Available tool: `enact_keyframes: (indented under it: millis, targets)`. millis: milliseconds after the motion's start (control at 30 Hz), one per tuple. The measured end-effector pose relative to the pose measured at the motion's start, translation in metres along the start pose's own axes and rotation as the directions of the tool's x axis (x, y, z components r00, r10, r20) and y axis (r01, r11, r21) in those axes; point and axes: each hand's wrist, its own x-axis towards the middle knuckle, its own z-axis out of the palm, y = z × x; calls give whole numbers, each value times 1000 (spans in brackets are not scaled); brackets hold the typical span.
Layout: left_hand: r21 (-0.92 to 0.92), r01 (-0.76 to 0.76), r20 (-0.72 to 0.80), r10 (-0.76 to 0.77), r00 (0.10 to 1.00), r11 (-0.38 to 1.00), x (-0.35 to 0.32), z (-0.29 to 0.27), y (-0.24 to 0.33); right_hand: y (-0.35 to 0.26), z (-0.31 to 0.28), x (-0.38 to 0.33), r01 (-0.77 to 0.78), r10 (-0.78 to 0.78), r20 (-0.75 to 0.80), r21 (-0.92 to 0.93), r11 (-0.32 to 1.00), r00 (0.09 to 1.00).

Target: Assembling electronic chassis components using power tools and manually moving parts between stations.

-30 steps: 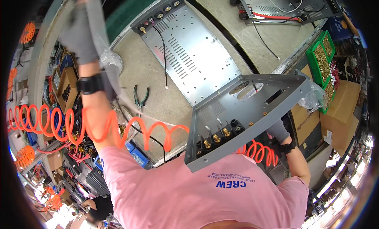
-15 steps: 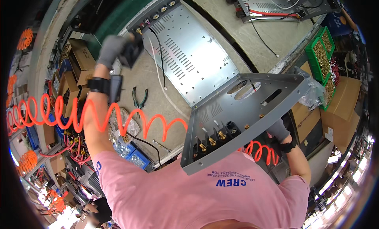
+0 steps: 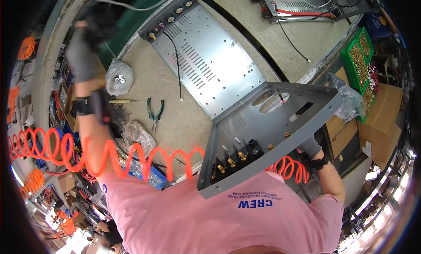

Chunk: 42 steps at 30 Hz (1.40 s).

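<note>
1. Head view, right hand (image 3: 309,145): I am seeing it gloved in grey and closed on the lower edge of a grey metal chassis panel (image 3: 263,135), which is tilting up off the tabletop (image 3: 184,122) just in front of the pink shirt (image 3: 210,219).
2. Head view, panel detail: brass terminals (image 3: 232,159) are sitting in a black block near its lower end, and two round cut-outs are showing near its upper end.
3. Head view, left hand (image 3: 81,52): it is raised far to the left, gloved and blurred; I cannot tell how far it is open or what it is gripping.
4. Head view, orange coiled hose (image 3: 109,155): it is running across below the left forearm toward the panel.
5. Head view, tabletop items: a flat perforated chassis plate (image 3: 210,65) is lying beyond the panel; pliers (image 3: 154,113), a clear bag of parts (image 3: 117,76) and a screwdriver (image 3: 120,102) are lying to its left.
6. Head view, right rim: a green bin of brass parts (image 3: 357,56) is standing beside cardboard boxes (image 3: 379,118).
</note>
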Motion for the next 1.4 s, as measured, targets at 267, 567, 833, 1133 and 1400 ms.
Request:
enact_keyframes:
  millis: [267,567,833,1133,1400]
  targets:
    - [391,239,688,-455,566,889,-174,125,-111,91,12,13,418,-409,139,-515,748,902]
    - [389,-16,849,-352,393,921,-236,170,-125,97,-2,-4,394,-375,139,-474,787,916]
    - [397,-1,838,-362,408,918,-236,172,-120,87,0,2,372,-358,114,-415,830,927]
    - [347,-74,872,-292,392,935,-237,180,-124,77,-4,2,354,-346,90,-355,865,934]
    - [347,-201,889,-254,380,916,-234,181,-127,75,-10,6,358,-352,75,-291,887,933]
